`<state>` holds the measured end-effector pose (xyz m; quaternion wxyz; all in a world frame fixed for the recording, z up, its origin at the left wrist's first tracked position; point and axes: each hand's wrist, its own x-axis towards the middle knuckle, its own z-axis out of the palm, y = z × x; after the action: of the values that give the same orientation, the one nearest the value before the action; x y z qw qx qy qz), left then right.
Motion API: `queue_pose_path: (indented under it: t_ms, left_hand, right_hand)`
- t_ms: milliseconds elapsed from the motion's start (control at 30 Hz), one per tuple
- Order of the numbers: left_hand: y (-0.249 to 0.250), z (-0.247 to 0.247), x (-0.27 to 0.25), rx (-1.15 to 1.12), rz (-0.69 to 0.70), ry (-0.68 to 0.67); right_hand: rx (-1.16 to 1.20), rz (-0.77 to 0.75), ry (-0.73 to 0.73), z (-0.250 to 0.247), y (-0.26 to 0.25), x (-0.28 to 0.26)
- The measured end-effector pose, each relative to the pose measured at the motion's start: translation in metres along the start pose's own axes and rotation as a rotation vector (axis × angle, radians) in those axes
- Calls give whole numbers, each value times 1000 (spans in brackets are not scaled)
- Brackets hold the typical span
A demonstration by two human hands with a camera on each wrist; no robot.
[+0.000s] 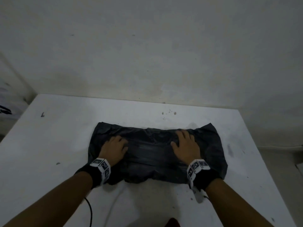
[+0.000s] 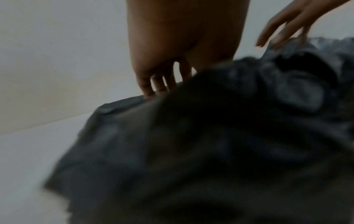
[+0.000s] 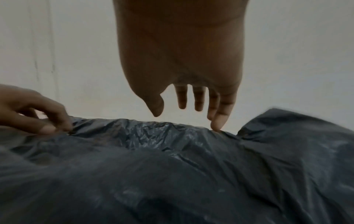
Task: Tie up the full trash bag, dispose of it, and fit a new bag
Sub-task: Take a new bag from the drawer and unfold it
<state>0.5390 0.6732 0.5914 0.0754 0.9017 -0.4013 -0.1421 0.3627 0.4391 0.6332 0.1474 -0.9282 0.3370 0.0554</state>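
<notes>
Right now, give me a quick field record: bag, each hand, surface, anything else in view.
bag: black trash bag, lying spread and crumpled on the table, not tied
left hand: left hand on the bag's left part, fingers bent onto the plastic; a grip cannot be confirmed
right hand: right hand with fingers extended, fingertips touching the bag's far edge
surface: white table, scuffed and stained, against a wall
bin: none in view

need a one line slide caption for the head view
Both hands, left hand and right hand, rest on a black trash bag lying flat on a white table.
</notes>
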Motion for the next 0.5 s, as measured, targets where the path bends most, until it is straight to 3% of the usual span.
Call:
queue_pose_path:
  t_ms: [67, 133, 300, 400, 500]
  left_hand:
    - [11, 3, -5, -111, 69, -52]
    - [17, 5, -12, -125, 83, -233]
    - [-5, 8, -26, 76, -16, -578]
    - [-23, -2, -19, 190, -65, -630]
    - [-23, -10, -12, 221, -135, -563]
  right_hand:
    - [-1, -39, -75, 0, 3, 18]
    - [45, -16, -221, 4, 12, 30]
    - [78, 119, -417, 15, 33, 30]
    - [154, 295, -491, 27, 35, 26]
    - [201, 341, -554, 37, 25, 18]
